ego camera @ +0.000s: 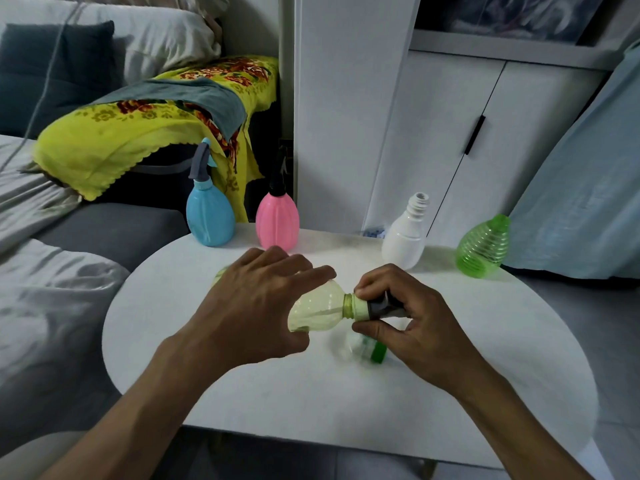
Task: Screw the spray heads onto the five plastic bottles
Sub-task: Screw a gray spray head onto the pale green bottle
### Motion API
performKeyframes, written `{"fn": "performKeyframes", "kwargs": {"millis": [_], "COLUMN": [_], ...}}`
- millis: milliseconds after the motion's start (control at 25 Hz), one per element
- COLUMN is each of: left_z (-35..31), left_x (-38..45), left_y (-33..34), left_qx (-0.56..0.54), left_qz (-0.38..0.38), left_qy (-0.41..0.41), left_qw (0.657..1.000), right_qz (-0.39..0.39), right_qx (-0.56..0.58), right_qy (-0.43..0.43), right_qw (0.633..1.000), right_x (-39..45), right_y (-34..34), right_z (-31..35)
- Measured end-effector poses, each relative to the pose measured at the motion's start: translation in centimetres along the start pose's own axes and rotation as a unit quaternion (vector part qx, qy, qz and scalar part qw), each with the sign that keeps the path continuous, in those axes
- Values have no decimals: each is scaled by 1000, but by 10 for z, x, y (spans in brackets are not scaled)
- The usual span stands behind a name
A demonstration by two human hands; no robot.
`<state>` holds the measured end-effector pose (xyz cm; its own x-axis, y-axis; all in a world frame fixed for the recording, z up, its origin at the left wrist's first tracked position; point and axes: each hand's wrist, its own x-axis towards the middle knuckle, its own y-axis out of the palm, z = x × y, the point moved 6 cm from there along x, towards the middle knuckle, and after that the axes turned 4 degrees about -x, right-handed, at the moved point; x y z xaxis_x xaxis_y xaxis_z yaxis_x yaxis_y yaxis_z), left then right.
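Observation:
My left hand (pixel 256 306) grips a pale yellow translucent bottle (pixel 318 306) lying sideways above the white round table (pixel 311 393). My right hand (pixel 405 317) is closed around a spray head with a pale collar and dark body (pixel 372 308) sitting on the bottle's neck. At the table's far edge stand a blue bottle (pixel 209 213) and a pink bottle (pixel 277 220), each with a spray head on. A white bottle (pixel 405 240) and a green ribbed bottle (pixel 483 247) stand open-necked on the right. A green spray head part (pixel 377 351) lies under my right hand.
A grey sofa with bedding lies to the left, with a yellow flowered cloth (pixel 138 133) draped behind the blue bottle. White cabinet doors (pixel 467 150) stand behind the table. A light blue fabric (pixel 588 202) hangs at the right.

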<state>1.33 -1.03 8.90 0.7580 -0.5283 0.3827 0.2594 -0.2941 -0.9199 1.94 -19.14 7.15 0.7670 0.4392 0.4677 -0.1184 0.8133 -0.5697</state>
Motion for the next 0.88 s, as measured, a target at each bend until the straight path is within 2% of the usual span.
{"fn": "performKeyframes", "kwargs": {"millis": [280, 640, 880], "left_z": [-9, -13, -17], "left_x": [3, 4, 3], "left_y": [-1, -5, 1], "left_qx": [48, 87, 99], "left_qz": [-37, -75, -81], "left_qy": [-28, -39, -35], "left_qw": [998, 993, 991], "right_qz": [-51, -24, -9], "right_qx": [57, 26, 17], "right_qy": [84, 69, 105], "right_qw": [994, 997, 994], "right_x": [1, 3, 3], "right_y": [-9, -7, -6], "right_z": [-13, -10, -13]}}
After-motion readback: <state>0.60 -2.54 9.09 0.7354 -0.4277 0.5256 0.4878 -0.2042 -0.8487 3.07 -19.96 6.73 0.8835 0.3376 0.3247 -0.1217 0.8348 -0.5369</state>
